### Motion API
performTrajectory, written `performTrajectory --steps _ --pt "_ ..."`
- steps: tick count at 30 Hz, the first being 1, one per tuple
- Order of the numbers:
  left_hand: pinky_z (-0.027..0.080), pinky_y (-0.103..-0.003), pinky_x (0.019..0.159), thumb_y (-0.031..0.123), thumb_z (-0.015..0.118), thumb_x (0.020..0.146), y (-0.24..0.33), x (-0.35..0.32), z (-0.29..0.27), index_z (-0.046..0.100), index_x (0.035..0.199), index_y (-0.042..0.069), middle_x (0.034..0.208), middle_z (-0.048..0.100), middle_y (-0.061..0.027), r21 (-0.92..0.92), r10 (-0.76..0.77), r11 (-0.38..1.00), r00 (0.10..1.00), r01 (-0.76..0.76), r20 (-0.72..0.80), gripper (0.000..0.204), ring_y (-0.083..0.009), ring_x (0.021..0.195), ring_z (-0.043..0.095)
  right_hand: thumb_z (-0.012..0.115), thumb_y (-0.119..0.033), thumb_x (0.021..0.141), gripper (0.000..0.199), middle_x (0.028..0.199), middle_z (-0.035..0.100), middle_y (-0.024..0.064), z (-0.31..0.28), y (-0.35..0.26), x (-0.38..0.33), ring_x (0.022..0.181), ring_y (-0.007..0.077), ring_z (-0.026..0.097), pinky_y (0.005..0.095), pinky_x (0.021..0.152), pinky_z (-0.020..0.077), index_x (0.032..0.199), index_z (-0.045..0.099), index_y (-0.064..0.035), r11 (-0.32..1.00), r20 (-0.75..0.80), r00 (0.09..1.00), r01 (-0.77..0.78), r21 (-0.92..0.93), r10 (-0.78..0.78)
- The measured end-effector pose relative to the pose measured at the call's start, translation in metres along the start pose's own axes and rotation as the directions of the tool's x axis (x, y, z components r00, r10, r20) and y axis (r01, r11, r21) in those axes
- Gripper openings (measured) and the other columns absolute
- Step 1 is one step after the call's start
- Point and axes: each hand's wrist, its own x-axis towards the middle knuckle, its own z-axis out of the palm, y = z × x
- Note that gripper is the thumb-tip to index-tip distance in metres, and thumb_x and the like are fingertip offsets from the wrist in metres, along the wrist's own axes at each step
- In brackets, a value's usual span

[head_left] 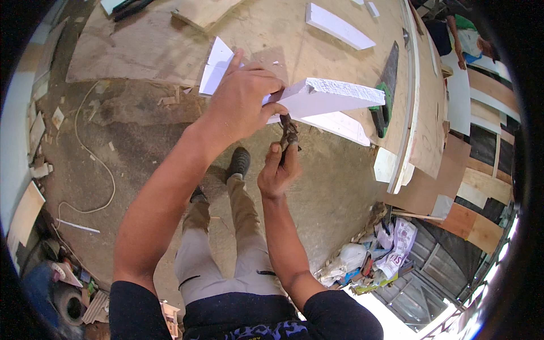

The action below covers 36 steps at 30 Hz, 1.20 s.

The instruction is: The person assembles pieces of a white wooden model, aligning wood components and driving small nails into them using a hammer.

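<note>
My left hand [243,96] grips the left end of a white board piece [328,101], thumb below and fingers over it. The piece is held on edge at the table's near side, its rough, crumbly cut edge facing up; it looks like foam. My right hand [280,170] is closed round a dark, worn hand tool [289,133], which reaches up to the piece's underside beside my left thumb. The fingers hide much of the tool, and its exact kind is unclear. Beneath the piece lies another white strip [340,126]. An angled white offcut [217,65] rests left of my left hand.
On the plywood table [130,54] lie a handsaw [385,93] with a green handle, a white strip [339,26] and a wooden board [207,12]. A cable [110,175] snakes over the floor at left. Sacks [362,258] are piled lower right. Another person's arm [455,42] shows far right.
</note>
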Motion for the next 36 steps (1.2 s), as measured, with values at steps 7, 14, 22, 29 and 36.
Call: performTrajectory --steps 7,14,22,29,36 --pt "0.025 -0.066 0.125 0.026 0.089 0.074 -0.004 0.003 0.000 0.076 0.094 0.004 0.089 0.070 -0.0094 0.007 0.018 1.000 1.000 -0.018 0.025 0.032 -0.0322 0.101 0.068 0.060 -0.013 0.105 0.049 0.119 0.075 0.0200 -0.001 0.007 -0.003 0.073 0.0152 0.063 0.0322 0.067 0.0538 0.150 0.053 0.0058 0.999 0.011 1.000 -0.015 0.037 0.015" --pt "0.024 -0.068 0.124 0.027 0.090 0.072 -0.009 0.008 -0.004 0.076 0.092 0.005 0.085 0.071 -0.0081 0.046 0.049 0.998 0.995 -0.053 0.089 0.032 -0.0317 0.097 0.069 0.058 -0.018 0.110 0.020 0.076 0.057 0.0005 0.006 0.004 -0.002 0.063 0.0058 0.048 0.0257 0.051 0.0393 0.105 0.058 0.0016 0.992 -0.056 0.997 0.052 0.113 -0.046" --pt "0.025 -0.068 0.123 0.028 0.092 0.071 -0.009 0.012 -0.009 0.076 0.089 0.006 0.085 0.071 -0.0076 0.063 0.068 0.995 0.990 -0.076 0.123 0.033 -0.0304 0.096 0.070 0.057 -0.015 0.110 0.017 0.072 0.055 0.0003 0.007 0.014 -0.004 0.061 0.0055 0.047 0.0262 0.051 0.0381 0.101 0.058 0.0001 0.994 -0.054 0.999 0.015 0.106 -0.009" --pt "0.024 -0.068 0.123 0.031 0.092 0.070 -0.012 0.013 -0.009 0.075 0.087 0.006 0.086 0.070 -0.0070 0.074 0.031 0.996 0.988 -0.043 0.154 0.035 -0.0290 0.097 0.069 0.060 -0.013 0.108 0.016 0.071 0.056 0.0010 0.009 -0.003 -0.001 0.061 0.0068 0.049 0.0264 0.051 0.0384 0.101 0.060 0.0010 0.994 -0.051 0.999 0.003 0.112 0.003" --pt "0.024 -0.068 0.123 0.032 0.092 0.070 -0.013 0.011 -0.006 0.075 0.087 0.006 0.085 0.071 -0.0070 0.079 0.077 0.993 0.993 -0.084 0.095 0.035 -0.0294 0.098 0.069 0.060 -0.018 0.109 0.022 0.073 0.057 0.0012 0.010 0.009 -0.007 0.062 0.0066 0.050 0.0273 0.050 0.0391 0.101 0.061 0.0024 0.976 -0.059 0.998 -0.008 0.217 0.022"
